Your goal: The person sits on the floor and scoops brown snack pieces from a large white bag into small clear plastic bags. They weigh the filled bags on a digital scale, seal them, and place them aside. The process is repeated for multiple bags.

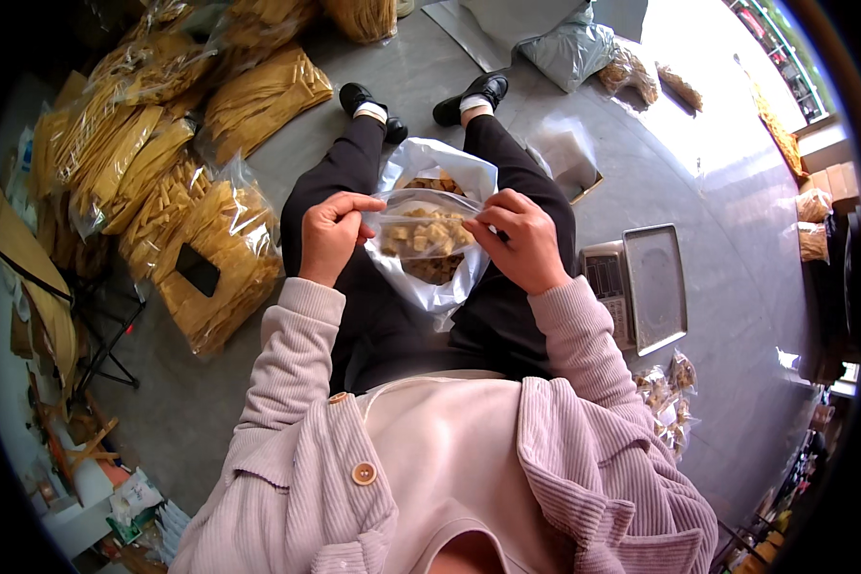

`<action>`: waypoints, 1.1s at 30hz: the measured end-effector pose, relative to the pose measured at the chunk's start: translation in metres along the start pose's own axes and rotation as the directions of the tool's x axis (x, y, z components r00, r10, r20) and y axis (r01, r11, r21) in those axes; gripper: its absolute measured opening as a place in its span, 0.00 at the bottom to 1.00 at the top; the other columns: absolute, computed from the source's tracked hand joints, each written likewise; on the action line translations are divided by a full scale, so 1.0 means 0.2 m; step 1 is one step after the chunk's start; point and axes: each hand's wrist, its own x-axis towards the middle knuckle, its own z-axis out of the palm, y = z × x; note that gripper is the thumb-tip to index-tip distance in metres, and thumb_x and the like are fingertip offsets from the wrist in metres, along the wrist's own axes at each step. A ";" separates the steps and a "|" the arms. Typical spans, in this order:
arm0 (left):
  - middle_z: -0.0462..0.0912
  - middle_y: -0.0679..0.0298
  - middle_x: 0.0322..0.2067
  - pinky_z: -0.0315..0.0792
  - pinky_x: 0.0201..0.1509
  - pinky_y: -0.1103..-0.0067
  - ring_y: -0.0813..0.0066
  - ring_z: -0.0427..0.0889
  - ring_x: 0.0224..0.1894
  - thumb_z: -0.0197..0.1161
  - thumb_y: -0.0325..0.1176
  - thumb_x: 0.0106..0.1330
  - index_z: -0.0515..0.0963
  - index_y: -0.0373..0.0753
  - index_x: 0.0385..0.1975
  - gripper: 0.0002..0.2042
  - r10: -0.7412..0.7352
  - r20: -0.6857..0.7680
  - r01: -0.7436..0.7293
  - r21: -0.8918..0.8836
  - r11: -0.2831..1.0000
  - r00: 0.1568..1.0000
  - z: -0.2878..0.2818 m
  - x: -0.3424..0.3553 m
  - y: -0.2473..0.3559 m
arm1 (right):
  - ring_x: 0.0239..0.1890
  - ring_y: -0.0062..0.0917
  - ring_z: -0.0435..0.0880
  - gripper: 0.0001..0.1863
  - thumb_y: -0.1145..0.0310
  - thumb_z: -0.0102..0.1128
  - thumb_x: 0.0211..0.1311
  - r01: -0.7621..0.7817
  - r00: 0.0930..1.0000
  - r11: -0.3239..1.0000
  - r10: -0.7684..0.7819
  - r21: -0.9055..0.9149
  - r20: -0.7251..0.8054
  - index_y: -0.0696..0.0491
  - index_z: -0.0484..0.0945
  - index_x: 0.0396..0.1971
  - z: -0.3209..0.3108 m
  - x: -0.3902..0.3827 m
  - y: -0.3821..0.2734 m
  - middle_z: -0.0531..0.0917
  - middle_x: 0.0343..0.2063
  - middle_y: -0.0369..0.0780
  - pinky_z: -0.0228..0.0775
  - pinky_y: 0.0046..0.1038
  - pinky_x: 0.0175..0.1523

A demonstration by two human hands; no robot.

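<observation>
Between my legs, a large white plastic bag [474, 165] gapes open with brown chunks inside. Just above its mouth hangs a small clear plastic bag [426, 237] partly filled with light brown, cube-like chunks. My left hand [333, 232] pinches the small bag's upper left corner between thumb and forefinger. The upper right edge is gripped in the closed fingers of my right hand [519, 234]. The small bag's top edge is stretched between both hands.
On my right lie a scale [607, 292] with a metal tray [654, 287] and several small filled bags [674, 397]. Large clear bags of yellowish strips [266, 100] pile up at left, one bearing a dark flat phone-like object [197, 271]. A grey bag [572, 53] sits beyond my feet.
</observation>
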 end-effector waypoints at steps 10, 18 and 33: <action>0.79 0.64 0.52 0.75 0.32 0.87 0.85 0.80 0.31 0.55 0.34 0.71 0.74 0.44 0.58 0.16 -0.072 0.295 0.131 -0.183 0.974 0.953 0.28 0.00 0.22 | 0.25 0.31 0.76 0.10 0.70 0.72 0.49 -0.001 0.972 0.972 -0.054 -0.234 -0.228 0.54 0.77 0.21 -0.49 -0.17 -0.08 0.74 0.23 0.38 0.68 0.30 0.30; 0.81 0.54 0.46 0.72 0.55 0.72 0.57 0.80 0.49 0.57 0.31 0.62 0.80 0.38 0.48 0.15 -0.108 0.462 -0.155 0.496 0.854 0.880 0.42 -0.04 -0.56 | 0.21 0.27 0.74 0.08 0.69 0.69 0.55 -0.489 0.823 0.780 0.263 -0.392 -0.504 0.56 0.79 0.24 -0.91 -0.61 0.16 0.76 0.25 0.39 0.66 0.28 0.27; 0.80 0.56 0.50 0.71 0.57 0.76 0.61 0.79 0.52 0.55 0.31 0.64 0.79 0.35 0.50 0.16 -0.297 0.474 0.022 0.504 0.863 0.829 0.39 -0.02 -0.55 | 0.45 0.34 0.79 0.10 0.57 0.65 0.57 -0.826 0.525 0.265 0.683 -0.498 -0.507 0.47 0.84 0.30 -1.10 -1.42 1.17 0.79 0.41 0.37 0.69 0.37 0.49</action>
